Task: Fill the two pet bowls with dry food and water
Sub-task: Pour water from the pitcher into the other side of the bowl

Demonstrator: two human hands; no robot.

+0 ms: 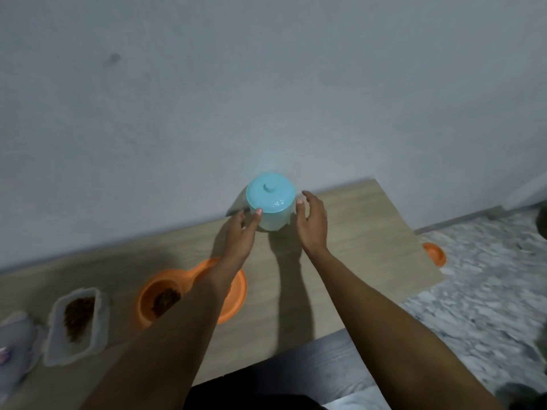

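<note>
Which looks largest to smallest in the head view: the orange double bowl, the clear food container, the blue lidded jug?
1. Orange double bowl, the widest, though the left arm hides part of it.
2. Clear food container.
3. Blue lidded jug.
The jug stands farther from the camera, so its last place is unsure.

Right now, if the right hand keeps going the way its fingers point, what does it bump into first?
Probably the blue lidded jug. The right hand is open beside it, fingers angled up toward its side with a small gap showing, though depth is hard to judge.
</note>
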